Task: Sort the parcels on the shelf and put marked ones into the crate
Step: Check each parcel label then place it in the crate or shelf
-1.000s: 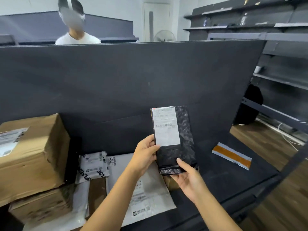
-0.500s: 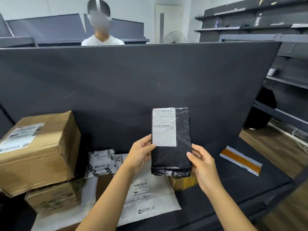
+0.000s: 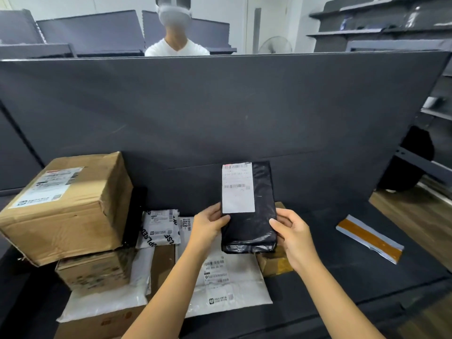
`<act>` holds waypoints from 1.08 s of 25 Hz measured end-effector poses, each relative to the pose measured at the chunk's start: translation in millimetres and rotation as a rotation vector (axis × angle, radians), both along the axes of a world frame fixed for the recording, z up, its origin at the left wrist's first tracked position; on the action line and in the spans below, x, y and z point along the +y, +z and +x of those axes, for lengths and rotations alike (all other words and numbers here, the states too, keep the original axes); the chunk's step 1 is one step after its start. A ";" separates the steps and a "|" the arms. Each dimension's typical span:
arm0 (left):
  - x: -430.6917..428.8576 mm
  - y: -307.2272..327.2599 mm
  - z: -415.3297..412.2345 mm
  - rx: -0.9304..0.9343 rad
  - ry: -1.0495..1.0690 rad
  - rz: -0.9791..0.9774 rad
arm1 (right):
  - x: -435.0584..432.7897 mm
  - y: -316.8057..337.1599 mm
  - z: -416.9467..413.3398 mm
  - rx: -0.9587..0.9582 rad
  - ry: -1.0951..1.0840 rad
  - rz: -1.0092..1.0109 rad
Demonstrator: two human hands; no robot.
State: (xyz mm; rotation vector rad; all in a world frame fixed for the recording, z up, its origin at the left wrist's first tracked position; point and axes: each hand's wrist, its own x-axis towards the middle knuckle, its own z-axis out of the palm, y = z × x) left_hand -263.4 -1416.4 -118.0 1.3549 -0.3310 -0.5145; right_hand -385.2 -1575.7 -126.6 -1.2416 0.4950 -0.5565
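- Black parcel (image 3: 254,216) held upright above the shelf (image 3: 342,272), white label (image 3: 237,188) facing the camera.
- Left hand (image 3: 208,226) grips its left edge; right hand (image 3: 292,232) grips its right edge.
- Cardboard boxes (image 3: 68,204) and white mailers (image 3: 220,285) lie below, left.

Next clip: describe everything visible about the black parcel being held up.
The black parcel is a flat, oblong packet wrapped in glossy, wrinkled black plastic film, folded and bunched along its bottom edge. A white shipping label with barcodes covers its upper left face; the print is too small to read. It is held upright above the shelf, label toward the camera, the left hand gripping its left edge and the right hand its right edge.
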 end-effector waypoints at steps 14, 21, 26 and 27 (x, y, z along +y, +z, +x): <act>23.3 -99.4 16.4 -0.250 -0.238 1.061 | 23.4 -122.6 82.6 0.655 0.392 -0.542; 34.7 -128.5 2.0 -0.334 -0.378 1.160 | 22.4 -144.5 77.9 0.744 0.572 -0.725; -1.8 -111.8 7.8 -0.508 -0.202 1.248 | 5.5 -125.7 75.5 0.580 0.553 -0.861; -15.5 -106.3 9.6 -0.584 -0.191 1.232 | -6.6 -121.1 72.1 0.558 0.504 -0.946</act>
